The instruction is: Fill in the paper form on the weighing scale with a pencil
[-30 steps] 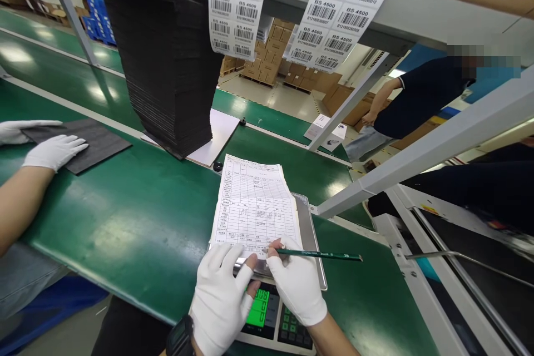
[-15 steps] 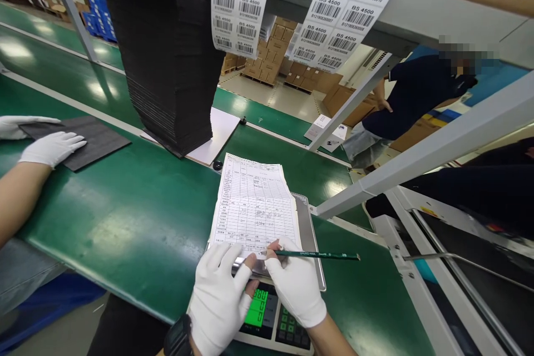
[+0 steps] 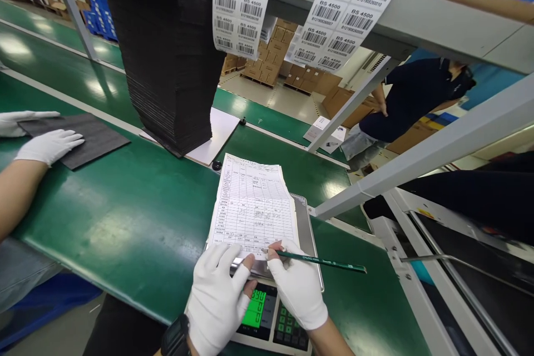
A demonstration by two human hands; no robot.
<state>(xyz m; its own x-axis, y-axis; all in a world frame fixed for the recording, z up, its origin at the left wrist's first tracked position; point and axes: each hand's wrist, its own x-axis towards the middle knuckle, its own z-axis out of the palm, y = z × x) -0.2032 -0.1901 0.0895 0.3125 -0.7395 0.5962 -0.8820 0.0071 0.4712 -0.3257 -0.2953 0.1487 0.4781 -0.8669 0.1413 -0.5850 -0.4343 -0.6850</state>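
Note:
In my right hand [image 3: 298, 289], a dark green pencil [image 3: 329, 262] is pinched with its tip at the lower part of a handwritten form [image 3: 254, 200]. My white-gloved left hand [image 3: 219, 295] rests with fingers apart on the form's lower left edge. Beneath the form is the metal pan of a weighing scale [image 3: 306, 228]; part of its lit green display [image 3: 255, 308] shows between my hands, with the keypad [image 3: 287, 325] beside it. Both gloves leave some fingertips bare.
Another person's gloved hands [image 3: 48, 147] lie on a black sheet [image 3: 98, 142] at left. A tall black stack [image 3: 167, 67] stands beyond the form. Barcode label strips [image 3: 242, 5] hang from an overhead beam. A white frame post [image 3: 417, 150] slants at right; a person [image 3: 421, 94] stands behind.
The pencil's back end has swung slightly down and to the right, while its tip stays near the form's lower edge. My left hand stays in place on the form.

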